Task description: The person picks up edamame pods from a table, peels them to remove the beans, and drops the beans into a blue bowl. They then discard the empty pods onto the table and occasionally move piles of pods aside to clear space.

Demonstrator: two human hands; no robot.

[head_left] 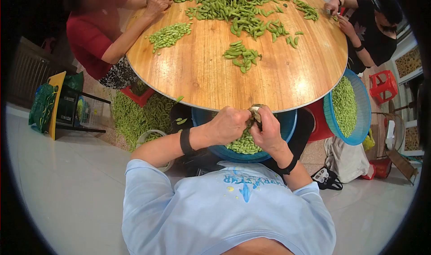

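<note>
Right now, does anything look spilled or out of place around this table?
Yes. A heap of green pods lies loose on the floor beside the round table, in no container. One stray pod hangs at the table's near edge. The left hand and right hand pinch a small item over the blue basin.

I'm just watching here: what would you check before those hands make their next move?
1. Grip: left hand and right hand both pinch the pod: ok.
2. Hands over the blue basin: ok.
3. Room in the basin: shelled beans lie below its rim: ok.
4. Pod split open: the fingers hide it: cannot tell.
5. More pods close by: a small pile lies on the table ahead of the hands: ok.
</note>
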